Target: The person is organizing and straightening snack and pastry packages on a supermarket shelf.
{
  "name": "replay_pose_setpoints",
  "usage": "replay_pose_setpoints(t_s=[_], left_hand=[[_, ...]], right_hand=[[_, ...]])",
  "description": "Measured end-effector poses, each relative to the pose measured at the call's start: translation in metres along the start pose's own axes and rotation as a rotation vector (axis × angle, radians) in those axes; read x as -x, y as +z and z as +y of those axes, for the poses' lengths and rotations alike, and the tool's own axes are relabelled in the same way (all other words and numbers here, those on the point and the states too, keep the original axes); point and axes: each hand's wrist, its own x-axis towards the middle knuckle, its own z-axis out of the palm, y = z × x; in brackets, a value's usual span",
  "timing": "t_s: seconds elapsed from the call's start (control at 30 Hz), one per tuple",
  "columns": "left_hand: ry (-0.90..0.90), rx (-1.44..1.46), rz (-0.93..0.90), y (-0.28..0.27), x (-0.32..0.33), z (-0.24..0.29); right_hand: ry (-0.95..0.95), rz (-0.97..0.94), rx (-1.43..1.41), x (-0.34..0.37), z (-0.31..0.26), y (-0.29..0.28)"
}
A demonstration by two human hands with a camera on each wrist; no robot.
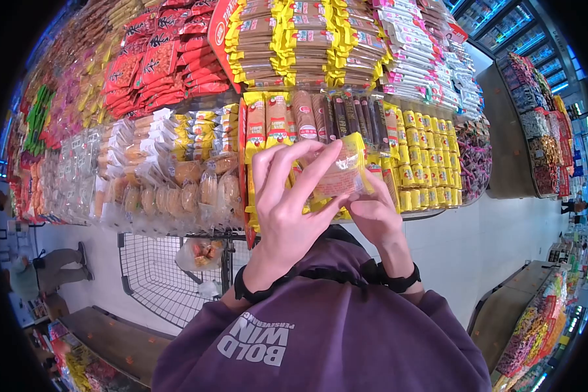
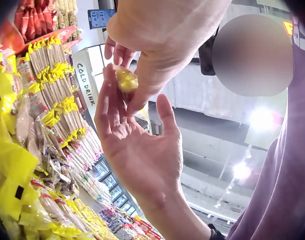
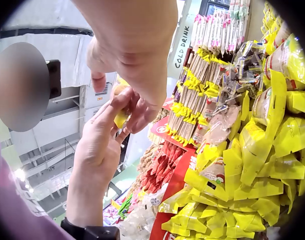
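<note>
My left hand (image 1: 287,202) pinches a small clear-and-yellow snack packet (image 1: 343,171) in front of my chest, its thumb on the near side. My right hand (image 1: 377,219) is at the packet's right edge. Seen from the left wrist, the right hand (image 2: 142,155) has its palm up and its fingers straight against the packet (image 2: 126,80), the thumb standing apart; the left hand (image 2: 167,40) reaches in from above. In the right wrist view the left hand (image 3: 100,145) holds the packet (image 3: 121,117), with the right hand's (image 3: 135,50) fingertips touching it.
A display of packaged snacks (image 1: 307,39) fills the area ahead, with wrapped buns (image 1: 189,196) at left and small yellow packs (image 1: 428,157) at right. A wire cart (image 1: 153,274) holding a plastic bag (image 1: 200,253) stands lower left. Another person (image 1: 59,264) is at far left.
</note>
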Motion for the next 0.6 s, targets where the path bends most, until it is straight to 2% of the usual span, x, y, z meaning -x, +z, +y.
replay_pose_setpoints(t_s=[0.17, 0.27, 0.3, 0.4, 0.43, 0.53, 0.57, 0.6], left_hand=[[0.006, -0.014, -0.014, 0.002, 0.001, -0.003], [0.008, -0.006, -0.059, 0.003, 0.002, -0.005], [0.012, 0.003, -0.080, 0.003, 0.002, -0.004], [0.000, 0.191, 0.070, 0.006, 0.001, 0.002], [0.045, 0.153, 0.025, -0.001, 0.001, 0.002], [0.102, 0.276, 0.064, -0.004, 0.003, 0.000], [0.119, 0.248, 0.008, -0.010, -0.001, 0.001], [0.094, 0.340, 0.055, -0.010, -0.006, 0.005]], right_hand=[[-0.045, 0.234, 0.394, -0.012, 0.006, 0.031], [-0.159, 0.360, 0.277, -0.017, 0.013, 0.037], [-0.175, 0.348, 0.268, -0.018, 0.010, 0.034], [-0.208, 0.219, 0.045, -0.023, -0.009, 0.032], [-0.228, 0.121, 0.049, -0.027, -0.020, 0.034], [-0.399, 0.104, 0.201, -0.035, -0.041, 0.059], [-0.445, 0.095, 0.211, -0.036, -0.045, 0.064], [-0.475, 0.071, 0.200, -0.036, -0.047, 0.066]])
